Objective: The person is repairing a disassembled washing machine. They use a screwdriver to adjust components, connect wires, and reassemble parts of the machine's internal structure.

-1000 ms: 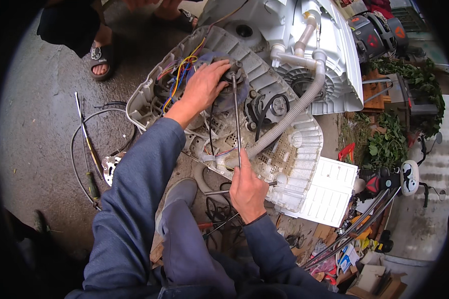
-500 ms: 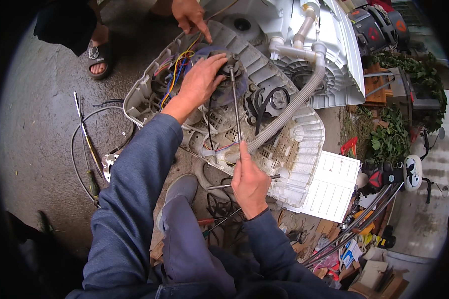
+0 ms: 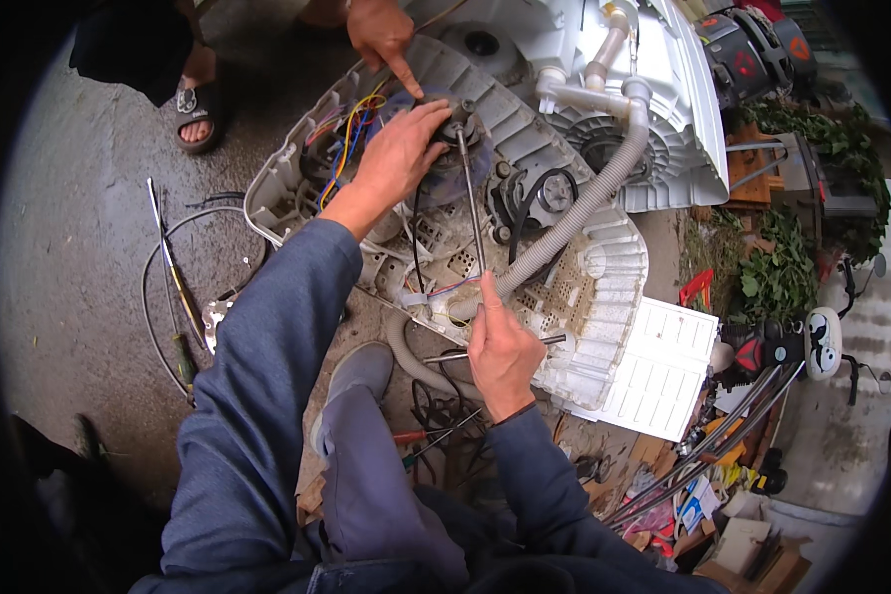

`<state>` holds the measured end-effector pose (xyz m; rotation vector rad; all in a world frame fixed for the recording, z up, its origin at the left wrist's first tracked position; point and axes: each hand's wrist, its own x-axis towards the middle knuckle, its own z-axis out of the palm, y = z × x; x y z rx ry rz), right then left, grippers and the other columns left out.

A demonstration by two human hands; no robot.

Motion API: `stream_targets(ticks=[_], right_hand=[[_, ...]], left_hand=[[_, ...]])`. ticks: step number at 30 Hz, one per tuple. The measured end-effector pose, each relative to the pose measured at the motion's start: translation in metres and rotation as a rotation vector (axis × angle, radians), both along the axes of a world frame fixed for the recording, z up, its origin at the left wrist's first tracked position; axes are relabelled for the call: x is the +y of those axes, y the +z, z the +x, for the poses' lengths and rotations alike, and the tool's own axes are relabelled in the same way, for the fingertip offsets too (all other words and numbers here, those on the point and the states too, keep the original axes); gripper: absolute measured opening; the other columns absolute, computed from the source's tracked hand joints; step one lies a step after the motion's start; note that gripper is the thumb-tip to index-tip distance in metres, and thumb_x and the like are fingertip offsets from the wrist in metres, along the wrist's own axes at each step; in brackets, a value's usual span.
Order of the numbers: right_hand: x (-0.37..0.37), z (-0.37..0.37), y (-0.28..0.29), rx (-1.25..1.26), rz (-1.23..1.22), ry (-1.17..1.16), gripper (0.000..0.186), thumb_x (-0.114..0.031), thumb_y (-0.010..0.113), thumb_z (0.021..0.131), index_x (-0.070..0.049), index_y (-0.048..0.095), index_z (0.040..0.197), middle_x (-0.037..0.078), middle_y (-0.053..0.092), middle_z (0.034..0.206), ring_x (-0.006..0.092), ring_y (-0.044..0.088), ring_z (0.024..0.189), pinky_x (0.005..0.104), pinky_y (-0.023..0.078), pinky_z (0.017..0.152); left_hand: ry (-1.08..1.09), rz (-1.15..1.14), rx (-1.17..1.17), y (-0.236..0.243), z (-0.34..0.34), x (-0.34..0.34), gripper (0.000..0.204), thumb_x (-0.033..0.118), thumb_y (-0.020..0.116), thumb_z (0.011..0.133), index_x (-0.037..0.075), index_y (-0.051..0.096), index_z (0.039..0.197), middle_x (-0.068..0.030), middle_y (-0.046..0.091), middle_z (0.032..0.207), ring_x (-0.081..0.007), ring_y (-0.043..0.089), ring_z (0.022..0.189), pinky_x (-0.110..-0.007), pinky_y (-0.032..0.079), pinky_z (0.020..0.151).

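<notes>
My right hand (image 3: 505, 351) is closed around the T-shaped handle of a long socket wrench (image 3: 472, 203), the crossbar sticking out on both sides of the fist. The wrench's far end meets a round motor-like part (image 3: 475, 127) on a dirty, pale plastic machine base (image 3: 614, 267). My left hand (image 3: 398, 158) lies over that part with fingers stretched out, next to the wrench's tip; what its fingertips press on is partly hidden. Just beyond it, another person's hand (image 3: 381, 35) points a finger at the same spot. Coloured wires (image 3: 346, 148) run left of my left hand.
A ribbed grey hose (image 3: 574, 223) crosses the base toward a white plastic tub (image 3: 698, 148). On the wet floor at left lie a screwdriver (image 3: 183, 358) and a looped cable (image 3: 147, 287). A white panel (image 3: 653, 371) and piled scrap (image 3: 698, 505) are at right.
My right hand and the wrench handle have shifted slightly right. The other person's pointing hand has come a little lower, closer to my left fingers. My left hand stays on the part.
</notes>
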<state>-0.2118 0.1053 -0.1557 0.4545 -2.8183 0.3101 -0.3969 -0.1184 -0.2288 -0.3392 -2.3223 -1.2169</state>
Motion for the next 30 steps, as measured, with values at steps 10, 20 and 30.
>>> stream_targets(ticks=[10,20,30], right_hand=[[-0.009,0.004,-0.019,-0.435,-0.780,-0.083,0.049,-0.012,0.061,0.100,-0.015,0.055,0.148,0.000,0.058,0.063,0.0168,0.046,0.042,0.0342,0.038,0.046],[-0.011,0.005,-0.064,-1.410,-2.573,0.092,0.045,-0.036,0.040,0.111,-0.010,0.053,0.146,-0.003,0.037,0.057,0.0085,0.026,0.037,0.0272,0.023,0.044],[-0.009,0.008,-0.060,-1.233,-2.650,-0.219,0.038,-0.030,0.047,0.108,0.000,0.063,0.124,0.001,0.047,0.064,0.0085,0.034,0.040,0.0252,0.026,0.042]], left_hand=[[0.000,-0.060,0.005,0.002,0.001,-0.002,0.047,0.012,0.068,0.093,0.003,0.057,0.138,-0.0133,0.057,0.145,-0.0359,0.056,0.129,-0.042,0.047,0.107],[0.008,-0.072,-0.027,0.006,0.006,-0.001,0.048,0.012,0.069,0.091,0.004,0.056,0.136,-0.0115,0.057,0.143,-0.0351,0.057,0.128,-0.050,0.044,0.113],[0.133,0.129,-0.061,0.030,0.073,0.020,0.050,0.010,0.067,0.093,0.005,0.053,0.141,-0.0166,0.057,0.144,-0.0399,0.060,0.123,-0.044,0.050,0.103]])
